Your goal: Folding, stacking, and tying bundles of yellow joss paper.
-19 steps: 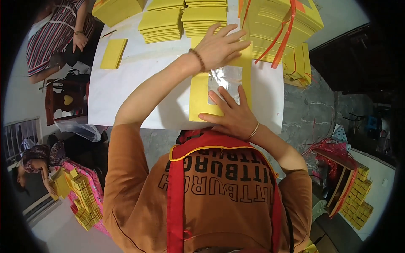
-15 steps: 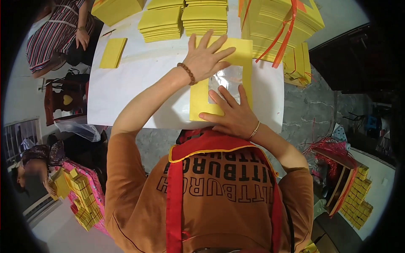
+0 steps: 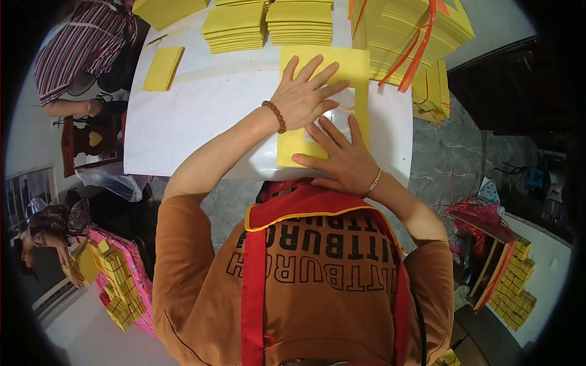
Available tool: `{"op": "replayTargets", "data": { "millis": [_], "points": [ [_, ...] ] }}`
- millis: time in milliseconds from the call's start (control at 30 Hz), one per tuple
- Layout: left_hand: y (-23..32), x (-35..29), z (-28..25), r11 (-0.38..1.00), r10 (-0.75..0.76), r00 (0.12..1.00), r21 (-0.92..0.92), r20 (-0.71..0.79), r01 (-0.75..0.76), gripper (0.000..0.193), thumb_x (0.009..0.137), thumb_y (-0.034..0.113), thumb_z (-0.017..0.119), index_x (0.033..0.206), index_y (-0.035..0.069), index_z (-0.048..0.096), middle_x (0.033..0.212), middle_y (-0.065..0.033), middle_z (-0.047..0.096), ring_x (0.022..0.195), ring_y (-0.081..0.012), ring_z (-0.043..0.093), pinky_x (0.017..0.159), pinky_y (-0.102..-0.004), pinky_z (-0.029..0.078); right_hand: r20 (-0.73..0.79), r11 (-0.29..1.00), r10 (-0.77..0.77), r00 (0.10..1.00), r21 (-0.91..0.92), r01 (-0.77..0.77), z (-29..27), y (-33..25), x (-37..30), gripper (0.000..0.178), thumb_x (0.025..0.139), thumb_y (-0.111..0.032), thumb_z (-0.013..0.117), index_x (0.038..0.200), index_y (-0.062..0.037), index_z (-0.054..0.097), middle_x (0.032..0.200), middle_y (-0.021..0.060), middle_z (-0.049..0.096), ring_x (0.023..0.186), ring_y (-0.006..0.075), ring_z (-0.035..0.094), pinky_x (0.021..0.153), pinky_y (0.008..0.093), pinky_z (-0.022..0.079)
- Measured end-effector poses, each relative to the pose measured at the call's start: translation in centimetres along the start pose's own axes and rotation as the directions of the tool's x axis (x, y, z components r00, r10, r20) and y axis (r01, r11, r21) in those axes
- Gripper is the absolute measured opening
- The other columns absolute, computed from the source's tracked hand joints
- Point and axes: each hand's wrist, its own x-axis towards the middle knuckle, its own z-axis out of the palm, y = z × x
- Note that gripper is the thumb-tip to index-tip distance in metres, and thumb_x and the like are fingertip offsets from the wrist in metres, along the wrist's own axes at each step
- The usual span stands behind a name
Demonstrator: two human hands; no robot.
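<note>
Wears a red cloth apron (image 3: 305,208), yellow piping along the curved edge, over a soft brown sweatshirt (image 3: 342,317). Rests the right hand (image 3: 347,160), a thin bangle (image 3: 375,180) at the wrist, on a flat, matte yellow sheet (image 3: 359,70) — upper middle of the frame. Fans out the left hand (image 3: 302,100), wrist ringed by a bracelet of round brown beads (image 3: 277,114), over the same sheet. Grasps nothing in either: both loose, palms down, fingers spread. Partly under the fingers, a glossy silvery patch (image 3: 342,122) flat on the sheet. Beneath, a smooth white tabletop (image 3: 183,116). Toward the top of the frame, two neat front stacks (image 3: 299,30) of folded yellow pieces; at upper left, a slim yellow rectangle (image 3: 163,69). At upper right, a bulky yellow block (image 3: 390,43) with shiny red ribbon (image 3: 418,58). Beyond — grey, white-veined floor (image 3: 421,158) at right and, far upper left, a co-worker in striped clothing (image 3: 79,46).
</note>
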Motion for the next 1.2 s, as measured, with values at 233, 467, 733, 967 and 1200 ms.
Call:
{"op": "replayTargets", "data": {
  "millis": [233, 467, 733, 967, 1200],
  "points": [
    [0.2, 0.1, -0.1, 1.0, -0.017, 0.999, -0.026, 0.029, 0.018, 0.043, 0.089, 0.033, 0.046, 0.131, 0.024, 0.042, 0.142, -0.0067, 0.029, 0.133, -0.0304, 0.02, 0.104, -0.0551, 0.011, -0.049, 0.962, 0.157, 0.986, 0.233, -0.141, -2.6, 2.5, -3.0, 0.064, 0.081, -0.049, 0.052, 0.131, -0.0119, 0.04, 0.141, 0.0118, 0.03, 0.132, 0.0304, 0.025, 0.103, 0.057, 0.012],
    [0.4, 0.3, -0.8, 1.0, 0.015, 1.0, 0.019, -0.011, -0.014, 0.042, 0.087, 0.031, 0.048, 0.127, 0.02, 0.047, 0.139, -0.0097, 0.033, 0.13, -0.031, 0.025, 0.103, -0.0534, 0.014, -0.168, 0.864, 0.166, 0.972, 0.5, -0.061, 0.7, 5.6, -4.0, 0.045, 0.086, -0.032, 0.049, 0.125, -0.0109, 0.048, 0.14, 0.0101, 0.032, 0.132, 0.0318, 0.023, 0.106, 0.0463, 0.018],
    [4.5, -4.5, -6.4, 0.918, 0.186, 0.971, -0.38, 0.152, -0.116, 0.044, 0.074, 0.027, 0.064, 0.111, 0.004, 0.056, 0.113, -0.01, 0.053, 0.098, -0.0271, 0.047, 0.082, -0.0345, 0.038, -0.198, 0.736, 0.268, 0.943, 0.674, -0.067, 1.8, 5.8, -4.1, 0.032, 0.091, -0.023, 0.04, 0.114, -0.0089, 0.057, 0.136, 0.0108, 0.039, 0.132, 0.0315, 0.022, 0.107, 0.0405, 0.018],
    [4.4, -5.6, -5.5, 0.907, 0.159, 0.987, -0.396, 0.002, -0.145, 0.033, 0.072, 0.02, 0.068, 0.1, 0.004, 0.06, 0.099, -0.0091, 0.058, 0.088, -0.0263, 0.051, 0.074, -0.0337, 0.041, -0.218, 0.571, 0.295, 0.93, 0.821, 0.012, 3.1, 6.8, -4.4, 0.043, 0.095, -0.032, 0.028, 0.103, -0.0056, 0.062, 0.125, 0.0103, 0.05, 0.13, 0.0305, 0.025, 0.107, 0.0407, 0.016],
    [4.7, -5.6, -5.3, 0.845, 0.081, 0.996, -0.529, -0.023, -0.081, 0.012, 0.078, 0.01, 0.063, 0.086, 0.002, 0.062, 0.078, -0.0101, 0.059, 0.071, -0.0263, 0.054, 0.064, -0.032, 0.044, -0.268, 0.596, 0.321, 0.908, 0.802, 0.026, 3.6, 6.7, -4.3, 0.052, 0.096, -0.035, 0.018, 0.099, -0.0062, 0.062, 0.121, 0.01, 0.053, 0.129, 0.0298, 0.026, 0.107, 0.04, 0.016]
  ]
}}
